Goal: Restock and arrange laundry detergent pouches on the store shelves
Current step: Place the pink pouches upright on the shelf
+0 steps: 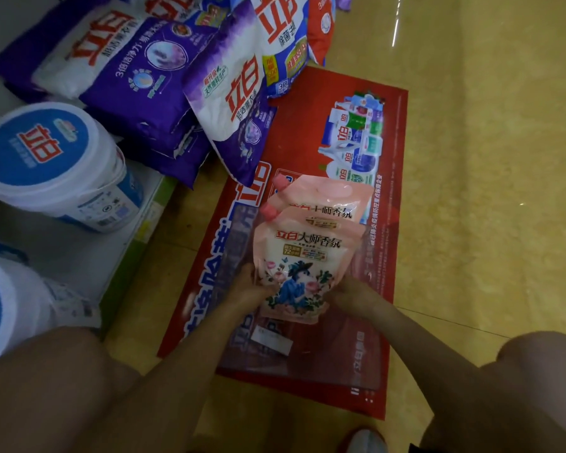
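While purple detergent bags [134, 93] slump off the low shelf [79, 253] at the left, one leaning onto the red flattened carton [311, 138] on the yellow floor [487, 191], two white tubs [49, 165] with blue lids crowd that shelf. Two pink pouches [303, 256] are up over the carton, one overlapping the other. Each has a red corner cap, and the front one shows roses and a blue hatted figure. The left hand [249, 286] curls its fingers round the lower left edge. The right hand [352, 295] grips the lower right, fingers hidden behind.

Glossy yellow floor [487, 191]; low white shelf [85, 250] at left
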The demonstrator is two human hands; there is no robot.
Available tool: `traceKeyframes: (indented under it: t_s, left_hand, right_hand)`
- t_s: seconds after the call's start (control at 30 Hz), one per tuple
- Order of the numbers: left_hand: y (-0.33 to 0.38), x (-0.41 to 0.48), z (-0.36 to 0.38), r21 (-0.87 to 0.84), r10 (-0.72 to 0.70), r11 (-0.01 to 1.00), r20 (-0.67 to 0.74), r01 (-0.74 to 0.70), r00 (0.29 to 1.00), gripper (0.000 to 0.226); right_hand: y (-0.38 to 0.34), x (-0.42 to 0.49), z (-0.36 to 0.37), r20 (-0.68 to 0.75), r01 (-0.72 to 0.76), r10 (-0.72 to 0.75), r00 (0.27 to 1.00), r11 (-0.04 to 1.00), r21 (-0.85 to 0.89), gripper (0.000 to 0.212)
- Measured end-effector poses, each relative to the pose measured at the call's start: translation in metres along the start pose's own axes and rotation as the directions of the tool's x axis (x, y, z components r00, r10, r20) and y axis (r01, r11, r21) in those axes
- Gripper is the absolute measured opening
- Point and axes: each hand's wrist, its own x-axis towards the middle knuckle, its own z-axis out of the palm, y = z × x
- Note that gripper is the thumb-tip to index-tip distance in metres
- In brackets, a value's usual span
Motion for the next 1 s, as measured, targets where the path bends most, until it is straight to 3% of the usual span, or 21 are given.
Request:
traceKeyframes:
  t_s: [0.07,0.2,0.33,0.47,0.6,0.7,0.83,1.0]
  left_hand:
    - [0.001,-0.004,0.002,-0.04,0.01,0.999,-0.007,-0.011,1.0,0.081]
    - [0.003,-0.005,0.003,-0.098,0.011,0.995,0.003,-0.01,1.0,0.082]
    - [-0.004,-0.001,0.003,-0.09,0.008,0.996,0.016,-0.006,1.0,0.093]
    - [-0.006,-0.001,0.006,-0.101,-0.009,0.995,0.043,0.013,0.999,0.084]
    - [-0.013,0.004,0.006,-0.116,-0.027,0.993,0.071,0.035,0.997,0.081]
    - [-0.015,0.007,0.006,-0.128,-0.027,0.991,0.096,0.04,0.995,0.065]
    - [-0.015,0.014,0.007,-0.126,-0.001,0.992,0.13,0.018,0.992,0.051]
    - [-0.024,0.024,0.001,-0.134,-0.026,0.99,0.185,0.051,0.982,0.045]
  right_hand:
    - [0.003,0.008,0.006,-0.013,-0.016,0.018,1.0,0.991,0.134,0.043]
    - [0.017,0.033,0.03,-0.061,-0.082,0.109,0.992,0.94,0.332,0.079]
    - [0.022,0.038,0.05,-0.08,-0.083,0.119,0.99,0.931,0.355,0.068]
    - [0.032,0.046,0.064,-0.163,0.03,0.048,0.985,0.896,0.443,0.085]
    - [0.034,0.042,0.061,-0.217,0.094,0.005,0.976,0.891,0.444,0.062]
    - [0.031,0.033,0.057,-0.134,0.115,-0.033,0.99,0.737,0.666,0.044]
    - [0.03,0.033,0.064,-0.068,0.092,-0.064,0.996,0.549,0.831,0.041]
    - [0.032,0.042,0.07,-0.045,0.062,-0.045,0.998,0.505,0.861,0.043]
